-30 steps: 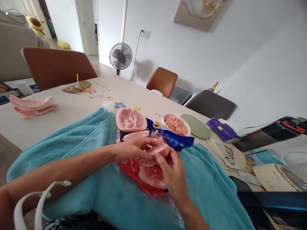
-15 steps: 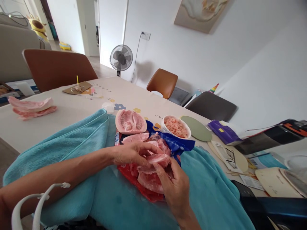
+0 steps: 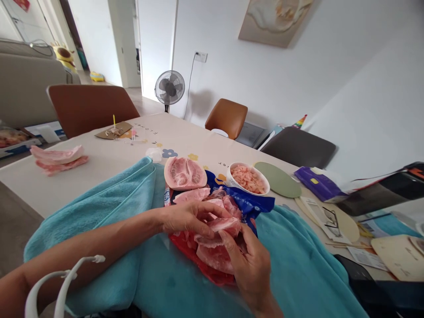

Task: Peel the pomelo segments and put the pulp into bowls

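Observation:
A pink pomelo segment (image 3: 228, 224), its pale membrane partly pulled away, is between both hands. My left hand (image 3: 187, 219) grips its left side with thumb and fingers closed. From the right, my right hand (image 3: 251, 260) pinches the same segment, thumb on the near face. Beneath them, loose peel and membrane (image 3: 215, 258) lie on a red and blue plastic bag (image 3: 258, 203). A halved pomelo (image 3: 185, 173) rests at the bag's far left corner. Just beyond the bag stands a white bowl (image 3: 231, 182) filled with peeled pink pulp (image 3: 248, 177).
A teal towel (image 3: 99, 212) lies under the bag and over the near table edge. Pomelo rind pieces (image 3: 59, 159) sit at far left. To the right are a green oval mat (image 3: 278, 179), a purple tissue pack (image 3: 318, 183) and glasses (image 3: 331, 221). A fan (image 3: 170, 87) stands behind.
The whole view has shifted, so the table and hands appear slightly lower and further right. Both hands keep hold of the segment, with little visible change in their grip.

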The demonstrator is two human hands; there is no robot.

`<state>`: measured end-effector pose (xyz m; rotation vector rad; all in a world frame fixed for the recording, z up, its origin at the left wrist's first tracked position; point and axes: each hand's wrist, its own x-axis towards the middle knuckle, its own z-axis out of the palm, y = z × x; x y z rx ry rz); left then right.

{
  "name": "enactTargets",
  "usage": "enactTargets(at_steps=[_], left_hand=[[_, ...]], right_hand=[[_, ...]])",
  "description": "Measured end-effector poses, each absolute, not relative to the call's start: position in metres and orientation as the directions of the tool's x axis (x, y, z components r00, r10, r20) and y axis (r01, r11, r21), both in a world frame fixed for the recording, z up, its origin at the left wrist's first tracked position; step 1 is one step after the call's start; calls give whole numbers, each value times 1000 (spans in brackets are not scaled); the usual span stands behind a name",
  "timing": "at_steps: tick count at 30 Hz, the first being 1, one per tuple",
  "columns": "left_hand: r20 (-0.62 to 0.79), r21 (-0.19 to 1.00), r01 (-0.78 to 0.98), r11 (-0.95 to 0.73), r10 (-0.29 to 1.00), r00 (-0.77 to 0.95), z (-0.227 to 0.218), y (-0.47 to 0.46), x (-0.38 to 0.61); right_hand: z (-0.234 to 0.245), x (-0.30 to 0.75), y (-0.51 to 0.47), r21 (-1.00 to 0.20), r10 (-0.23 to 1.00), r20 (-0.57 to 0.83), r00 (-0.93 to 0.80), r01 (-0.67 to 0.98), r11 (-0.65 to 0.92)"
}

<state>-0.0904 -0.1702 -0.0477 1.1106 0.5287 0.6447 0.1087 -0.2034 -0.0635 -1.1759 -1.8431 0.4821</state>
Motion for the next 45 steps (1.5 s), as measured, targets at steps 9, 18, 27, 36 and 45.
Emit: enactTargets(at_steps=[9, 18, 27, 36, 45], left_hand=[[-88, 986, -72, 153, 827, 555, -45, -176, -85], [-54, 974, -152, 167, 825, 563, -50, -176, -83], [57, 998, -54, -38, 913, 404, -46, -175, -83], [131, 957, 208, -204, 939, 318, -45, -177, -81], [-224, 885, -321, 336, 914, 339, -45, -175, -76]], right_hand=[[-57, 105, -202, -769, 899, 433, -58, 498, 402], [-48, 108, -192, -838, 942, 315, -116, 433, 333], [-46, 96, -196, -898, 972, 236, -1, 382, 218], [-48, 102, -195, -921, 978, 198, -64, 330, 208], [-51, 104, -189, -998, 999, 45, 8, -36, 45]])
